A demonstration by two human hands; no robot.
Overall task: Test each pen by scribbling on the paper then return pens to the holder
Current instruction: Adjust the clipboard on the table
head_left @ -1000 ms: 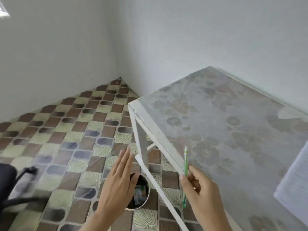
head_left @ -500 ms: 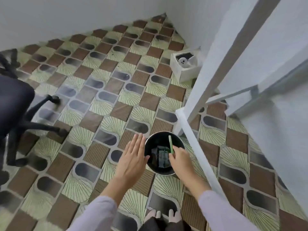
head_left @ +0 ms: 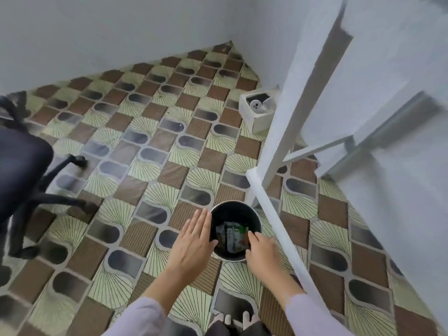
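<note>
a black chair is sitting on the left. the left hand is reaching out flat, fingers straight, just beside the round holder on the floor. a green pen is lying inside it. the right hand is touching the holder's rim; i cannot tell if it is holding anything.

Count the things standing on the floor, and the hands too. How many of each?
Hands: 2, left hand and right hand
Round black container: 1
White box: 1
Black chair: 1
White table: 1
Total: 6
</note>
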